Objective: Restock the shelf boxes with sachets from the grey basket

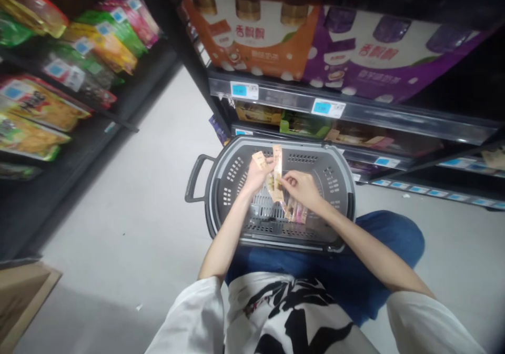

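Over the grey shopping basket (215,206), my left hand (257,176) is closed around narrow beige snack packets (278,159). One packet stands upright from its fingers and another slants to the left. My right hand (303,186) pinches the side of the upright packet with thumb and forefinger. Below my hands, several more slim packets with pink and clear parts (296,212) lie in the basket. The print on the packets is too small to read.
Orange (256,43) and purple drink cartons (366,62) fill the shelf ahead, above price tags. Bagged snacks (47,104) hang in the black rack at left. A cardboard box (27,301) stands at lower left. The basket's handle (193,180) sticks out leftward.
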Tool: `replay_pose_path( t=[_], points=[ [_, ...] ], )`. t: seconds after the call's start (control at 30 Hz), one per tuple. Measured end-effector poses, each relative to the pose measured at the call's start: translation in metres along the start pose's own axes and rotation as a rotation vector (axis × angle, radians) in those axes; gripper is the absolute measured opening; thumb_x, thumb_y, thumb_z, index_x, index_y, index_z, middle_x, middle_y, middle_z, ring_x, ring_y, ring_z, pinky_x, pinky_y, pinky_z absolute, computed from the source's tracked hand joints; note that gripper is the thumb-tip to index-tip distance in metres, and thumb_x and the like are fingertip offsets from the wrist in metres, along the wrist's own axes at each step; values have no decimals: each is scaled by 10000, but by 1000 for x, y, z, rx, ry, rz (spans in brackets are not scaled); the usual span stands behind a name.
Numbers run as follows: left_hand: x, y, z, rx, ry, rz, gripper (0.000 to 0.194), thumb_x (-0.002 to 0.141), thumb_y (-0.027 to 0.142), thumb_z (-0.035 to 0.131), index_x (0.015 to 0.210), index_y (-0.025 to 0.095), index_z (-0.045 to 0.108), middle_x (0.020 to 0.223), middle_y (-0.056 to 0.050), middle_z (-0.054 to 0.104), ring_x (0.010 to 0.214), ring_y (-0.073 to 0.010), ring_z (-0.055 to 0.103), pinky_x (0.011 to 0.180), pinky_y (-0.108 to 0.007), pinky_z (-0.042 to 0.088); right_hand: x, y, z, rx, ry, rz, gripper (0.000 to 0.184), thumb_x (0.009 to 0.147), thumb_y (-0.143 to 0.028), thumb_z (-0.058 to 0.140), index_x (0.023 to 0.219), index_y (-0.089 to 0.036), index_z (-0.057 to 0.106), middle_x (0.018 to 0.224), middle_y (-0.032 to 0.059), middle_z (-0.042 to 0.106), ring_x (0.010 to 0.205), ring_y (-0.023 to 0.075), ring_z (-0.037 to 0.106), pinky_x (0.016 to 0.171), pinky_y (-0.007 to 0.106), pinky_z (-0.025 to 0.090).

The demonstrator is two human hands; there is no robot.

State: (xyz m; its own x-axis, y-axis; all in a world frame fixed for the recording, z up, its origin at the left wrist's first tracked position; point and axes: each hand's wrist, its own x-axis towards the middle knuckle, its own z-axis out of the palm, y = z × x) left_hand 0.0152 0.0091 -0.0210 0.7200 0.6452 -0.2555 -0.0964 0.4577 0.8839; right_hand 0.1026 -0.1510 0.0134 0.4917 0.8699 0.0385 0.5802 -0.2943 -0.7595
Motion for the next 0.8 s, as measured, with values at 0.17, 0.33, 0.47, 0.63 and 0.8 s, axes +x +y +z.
replay_pose_path(
  t=[0.17, 0.33, 0.47, 0.63, 0.8],
  points=[
    [-2, -8, 2, 66, -65, -31, 490, 576, 293, 930, 908, 157, 597, 951, -62, 762, 835, -194, 727, 728, -268, 568, 8, 6, 3, 245, 84, 191, 239, 830, -371, 758, 941, -189, 650, 848, 25, 725, 686, 154, 651, 668, 276, 469],
    [-6, -8, 5, 65, -90, -63, 524, 636, 426, 899, 940, 174, 555, 972, -86, 774, 934, -237, 751, 820, -341, 608, 19, 14, 6, 611, 98, 328, 465, 685, -484, 852, 966, -163, 667, 736, 11, 713, 647, 143, 645, 642, 267, 514],
    [-5, -6, 6, 62, -102, -103, 631, 621, 433, 914, 999, 201, 466, 973, -90, 779, 889, -232, 761, 810, -371, 623, 26, 19, 8, 799, 154, 421, 511, 602, -505, 894, 921, -157, 697, 696, -17, 678, 592, 102, 570, 571, 229, 464],
    [-1, -9, 1, 111, -103, -150, 638, 632, 377, 914, 1022, 206, 439, 898, -48, 758, 767, -191, 751, 734, -337, 619, 26, 21, 11, 916, 159, 534, 408, 597, -395, 910, 866, -157, 717, 806, 14, 718, 642, 94, 589, 540, 199, 433],
    [-2, -14, -3, 216, -135, -170, 565, 621, 265, 920, 1012, 180, 522, 883, -16, 726, 770, -155, 729, 750, -290, 608, 27, 23, 10, 1001, 157, 626, 378, 591, -346, 926, 839, -161, 708, 809, 16, 722, 657, 98, 610, 573, 207, 475]
  ],
)
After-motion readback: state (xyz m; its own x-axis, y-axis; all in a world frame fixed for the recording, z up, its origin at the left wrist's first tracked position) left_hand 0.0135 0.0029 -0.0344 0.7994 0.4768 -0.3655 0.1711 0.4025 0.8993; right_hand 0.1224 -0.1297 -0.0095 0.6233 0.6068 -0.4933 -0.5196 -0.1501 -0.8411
